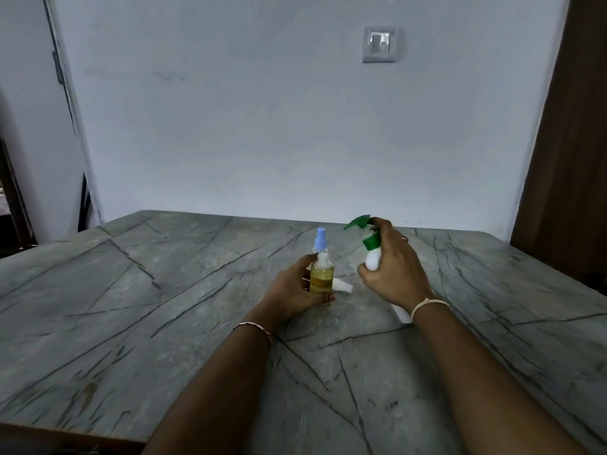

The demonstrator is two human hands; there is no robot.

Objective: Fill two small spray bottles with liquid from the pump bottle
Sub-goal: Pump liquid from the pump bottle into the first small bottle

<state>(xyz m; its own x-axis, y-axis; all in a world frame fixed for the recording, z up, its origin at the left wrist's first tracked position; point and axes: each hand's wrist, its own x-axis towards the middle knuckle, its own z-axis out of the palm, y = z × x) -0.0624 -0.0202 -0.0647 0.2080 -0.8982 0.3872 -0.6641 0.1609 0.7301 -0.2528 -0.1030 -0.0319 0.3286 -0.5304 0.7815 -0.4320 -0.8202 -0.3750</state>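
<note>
My left hand (292, 287) grips a small clear spray bottle (322, 275) holding yellow liquid, upright, with a blue spray top. My right hand (394, 270) grips the white pump bottle (373, 259) with a green pump head, lifted and tilted left toward the spray bottle. A white object (343, 286) lies on the table just behind the spray bottle; I cannot tell what it is. Another white piece (402, 312) shows under my right wrist, mostly hidden.
Both hands work over the middle of a grey veined stone table (164, 307). A pale wall with a light switch (379, 44) stands behind it. A brown wooden panel (571, 159) rises at the right, and a door frame at the left.
</note>
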